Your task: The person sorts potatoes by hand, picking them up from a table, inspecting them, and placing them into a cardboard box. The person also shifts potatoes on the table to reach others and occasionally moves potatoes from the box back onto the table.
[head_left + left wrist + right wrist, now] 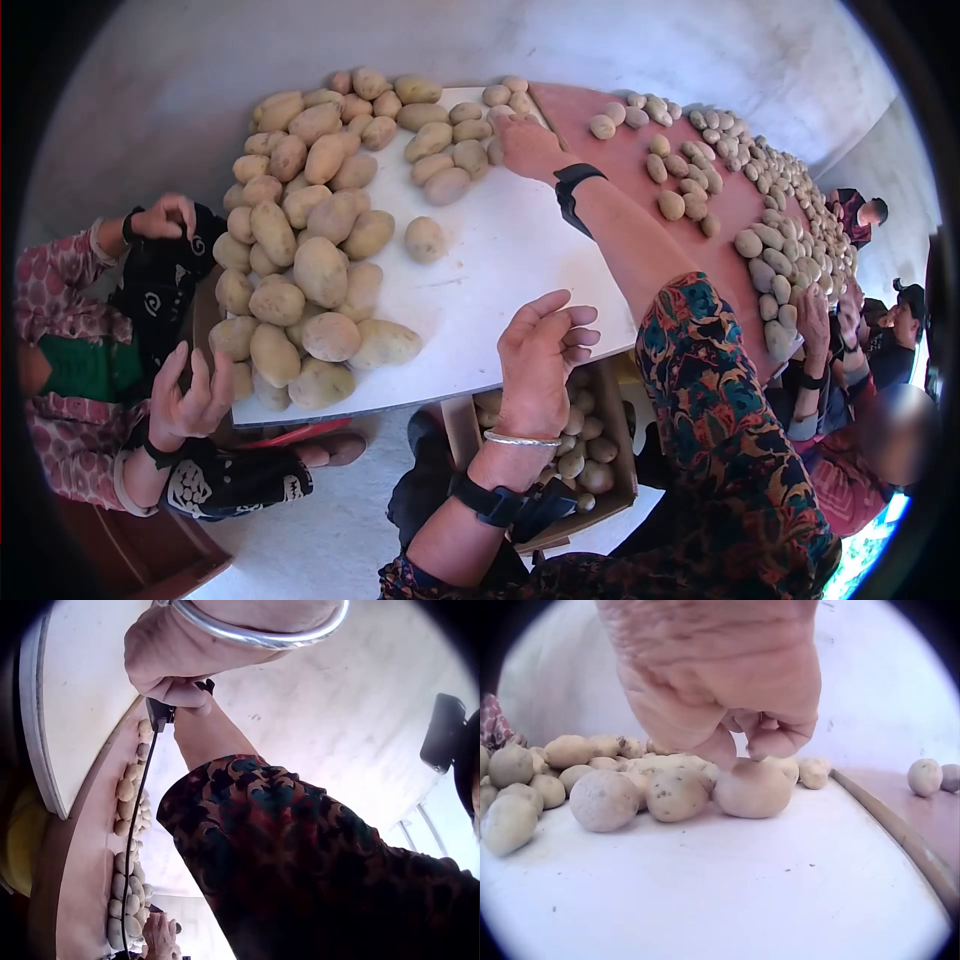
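My right hand point(533, 148) reaches to the far side of the white board point(500, 285). In the right wrist view its bent fingers and thumb come down on top of a smooth, pale potato point(752, 789), which sits on the board. Two more potatoes stand close on its left, a round one point(604, 801) and a speckled one point(677, 795). My left hand point(540, 350) hovers over the board's near edge, fingers loosely bent, holding nothing. A silver bangle point(262, 634) circles that wrist.
Large potatoes point(320, 270) are heaped on the board's left; smaller ones point(790, 250) lie along the red table point(600, 160) at right. A wooden crate point(622, 480) of potatoes stands below. Another person's hands point(190, 395) are at left; more people sit at right.
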Demonstrator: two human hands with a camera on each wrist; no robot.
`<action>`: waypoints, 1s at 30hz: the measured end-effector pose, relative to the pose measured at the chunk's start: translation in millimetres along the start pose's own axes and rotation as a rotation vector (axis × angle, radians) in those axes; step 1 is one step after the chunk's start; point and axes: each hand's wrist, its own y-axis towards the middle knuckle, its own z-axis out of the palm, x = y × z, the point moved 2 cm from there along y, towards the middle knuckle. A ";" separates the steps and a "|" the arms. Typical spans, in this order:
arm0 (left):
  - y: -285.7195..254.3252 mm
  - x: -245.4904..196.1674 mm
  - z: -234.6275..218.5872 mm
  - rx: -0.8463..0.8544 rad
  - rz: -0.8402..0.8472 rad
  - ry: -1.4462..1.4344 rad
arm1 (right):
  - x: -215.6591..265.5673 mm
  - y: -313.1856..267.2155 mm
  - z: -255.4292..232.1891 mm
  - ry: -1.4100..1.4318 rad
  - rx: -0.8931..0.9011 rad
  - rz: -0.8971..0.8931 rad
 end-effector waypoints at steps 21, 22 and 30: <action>-26.7 15.0 12.9 0.090 -0.028 -0.041 | 15.8 -280.2 -129.1 1.064 0.024 -0.051; -29.9 15.4 14.7 0.186 -0.074 -0.019 | 20.0 -299.7 -135.2 1.046 0.001 -0.057; -44.3 36.6 26.4 0.521 0.067 0.219 | 32.1 -377.2 -153.5 1.259 -0.142 0.037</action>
